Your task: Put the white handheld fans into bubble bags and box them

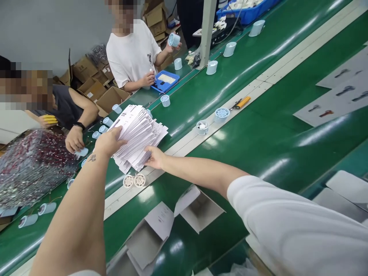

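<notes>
A thick, fanned stack of white printed leaflets (138, 134) is held between my two hands above the green conveyor. My left hand (110, 142) grips its left side, thumb on top. At the lower right edge, my right hand (155, 157) has its fingers wrapped around the stack; the undersides of both hands are hidden. Just below the stack, two cream round grille parts (134, 180) lie on the pale centre strip (178, 151). Several light blue cups stand behind the stack, partly covered by it.
Two co-workers sit across the belt (244, 73), one holding a blue cup (174, 39). A screwdriver (243, 102) and blue round parts (202, 127) lie on the strip. Open white boxes (152, 237) stand nearby. A wire heap (37, 165) lies left; a post (207, 34) rises behind.
</notes>
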`<action>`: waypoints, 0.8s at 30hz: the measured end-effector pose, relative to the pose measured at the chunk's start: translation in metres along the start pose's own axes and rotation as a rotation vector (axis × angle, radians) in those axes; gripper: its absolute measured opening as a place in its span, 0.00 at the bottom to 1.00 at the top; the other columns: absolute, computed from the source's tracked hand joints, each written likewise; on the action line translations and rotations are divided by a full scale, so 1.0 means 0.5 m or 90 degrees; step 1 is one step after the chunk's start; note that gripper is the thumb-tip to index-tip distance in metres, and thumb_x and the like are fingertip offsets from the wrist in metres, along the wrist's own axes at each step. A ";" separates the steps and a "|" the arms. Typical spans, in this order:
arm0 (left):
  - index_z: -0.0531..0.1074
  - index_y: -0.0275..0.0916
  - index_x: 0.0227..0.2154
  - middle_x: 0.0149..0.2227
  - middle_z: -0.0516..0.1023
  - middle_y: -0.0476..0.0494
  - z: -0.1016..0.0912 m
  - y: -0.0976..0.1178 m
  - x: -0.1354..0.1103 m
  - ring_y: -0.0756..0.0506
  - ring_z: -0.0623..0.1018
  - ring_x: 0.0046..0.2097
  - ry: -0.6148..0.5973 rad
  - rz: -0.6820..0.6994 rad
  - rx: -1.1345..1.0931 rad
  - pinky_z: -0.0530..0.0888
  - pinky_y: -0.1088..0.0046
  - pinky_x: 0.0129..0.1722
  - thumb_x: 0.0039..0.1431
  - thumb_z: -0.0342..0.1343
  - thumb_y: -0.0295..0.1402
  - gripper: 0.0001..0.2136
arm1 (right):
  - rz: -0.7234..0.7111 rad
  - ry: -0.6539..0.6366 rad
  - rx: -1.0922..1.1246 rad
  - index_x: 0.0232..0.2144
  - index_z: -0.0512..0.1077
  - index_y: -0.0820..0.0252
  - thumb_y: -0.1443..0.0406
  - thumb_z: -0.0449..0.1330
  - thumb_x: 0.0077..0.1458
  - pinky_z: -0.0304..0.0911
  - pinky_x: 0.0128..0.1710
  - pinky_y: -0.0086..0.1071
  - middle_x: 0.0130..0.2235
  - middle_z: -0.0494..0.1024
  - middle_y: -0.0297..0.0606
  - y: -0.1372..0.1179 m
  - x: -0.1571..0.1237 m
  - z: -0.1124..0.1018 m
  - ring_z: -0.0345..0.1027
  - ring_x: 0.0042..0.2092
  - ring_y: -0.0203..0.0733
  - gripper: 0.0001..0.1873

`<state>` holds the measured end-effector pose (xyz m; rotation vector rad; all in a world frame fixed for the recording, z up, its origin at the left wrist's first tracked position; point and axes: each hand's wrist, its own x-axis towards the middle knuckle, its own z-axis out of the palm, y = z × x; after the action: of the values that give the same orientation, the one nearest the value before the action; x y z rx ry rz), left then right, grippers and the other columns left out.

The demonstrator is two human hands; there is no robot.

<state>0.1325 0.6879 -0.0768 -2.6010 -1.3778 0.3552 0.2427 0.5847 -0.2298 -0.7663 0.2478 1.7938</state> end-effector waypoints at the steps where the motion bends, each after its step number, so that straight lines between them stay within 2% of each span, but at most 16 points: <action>1: 0.59 0.48 0.60 0.57 0.70 0.44 -0.001 -0.004 0.001 0.35 0.71 0.55 -0.002 -0.006 -0.006 0.69 0.61 0.52 0.54 0.56 0.47 0.31 | -0.001 -0.006 -0.015 0.38 0.67 0.61 0.70 0.57 0.45 0.70 0.44 0.41 0.35 0.74 0.38 0.006 -0.002 0.001 0.71 0.40 0.42 0.14; 5: 0.60 0.48 0.60 0.55 0.72 0.47 -0.012 -0.011 -0.005 0.35 0.72 0.54 -0.005 -0.031 -0.030 0.69 0.59 0.52 0.54 0.58 0.45 0.30 | -0.034 -0.007 -0.090 0.32 0.67 0.59 0.69 0.55 0.48 0.67 0.47 0.33 0.32 0.73 0.34 0.039 0.003 0.022 0.70 0.39 0.37 0.06; 8: 0.61 0.44 0.61 0.54 0.73 0.47 -0.012 -0.016 -0.012 0.36 0.72 0.54 0.005 -0.035 -0.038 0.68 0.59 0.53 0.57 0.56 0.44 0.29 | -0.027 -0.003 -0.137 0.33 0.68 0.58 0.71 0.58 0.46 0.64 0.51 0.32 0.33 0.72 0.31 0.055 0.018 0.042 0.69 0.43 0.35 0.08; 10: 0.60 0.41 0.61 0.53 0.73 0.48 -0.008 -0.022 -0.015 0.37 0.72 0.53 0.006 -0.033 -0.041 0.68 0.59 0.53 0.59 0.54 0.44 0.29 | 0.003 0.016 -0.182 0.35 0.68 0.59 0.72 0.59 0.45 0.63 0.53 0.35 0.36 0.72 0.34 0.048 0.022 0.042 0.68 0.45 0.38 0.12; 13: 0.59 0.44 0.61 0.56 0.71 0.48 -0.004 -0.032 -0.014 0.36 0.71 0.55 -0.004 -0.023 -0.039 0.68 0.59 0.53 0.58 0.54 0.45 0.29 | 0.070 0.048 -0.255 0.38 0.68 0.62 0.73 0.60 0.44 0.66 0.49 0.42 0.39 0.72 0.42 0.010 0.008 0.014 0.70 0.45 0.46 0.16; 17: 0.60 0.49 0.59 0.60 0.66 0.45 -0.017 -0.035 -0.003 0.35 0.70 0.56 -0.035 0.000 -0.041 0.68 0.58 0.54 0.52 0.59 0.46 0.31 | 0.140 -0.036 -0.437 0.37 0.69 0.66 0.71 0.63 0.46 0.69 0.42 0.40 0.36 0.75 0.47 -0.066 -0.052 -0.047 0.73 0.38 0.46 0.13; 19: 0.61 0.48 0.59 0.61 0.64 0.43 -0.025 -0.034 0.004 0.35 0.69 0.57 -0.030 0.000 -0.031 0.68 0.58 0.53 0.51 0.58 0.49 0.32 | 0.117 -0.059 -0.531 0.36 0.70 0.65 0.69 0.64 0.47 0.69 0.41 0.36 0.36 0.77 0.45 -0.100 -0.089 -0.070 0.74 0.37 0.42 0.12; 21: 0.61 0.46 0.58 0.60 0.65 0.42 -0.029 -0.033 0.012 0.35 0.70 0.56 -0.012 -0.014 -0.005 0.69 0.60 0.52 0.52 0.56 0.50 0.31 | 0.071 -0.037 -0.580 0.36 0.70 0.64 0.69 0.65 0.47 0.69 0.43 0.35 0.36 0.77 0.43 -0.128 -0.123 -0.086 0.74 0.36 0.40 0.12; 24: 0.65 0.43 0.54 0.55 0.71 0.38 -0.029 -0.034 0.018 0.36 0.72 0.53 -0.031 -0.021 0.059 0.69 0.62 0.50 0.54 0.56 0.44 0.25 | 0.020 -0.003 -0.599 0.35 0.71 0.63 0.69 0.65 0.47 0.68 0.45 0.36 0.37 0.77 0.41 -0.161 -0.167 -0.094 0.74 0.37 0.39 0.11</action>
<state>0.1282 0.7044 -0.0594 -2.5081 -1.3835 0.4677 0.3482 0.5249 -0.1988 -1.4008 -0.6441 1.9122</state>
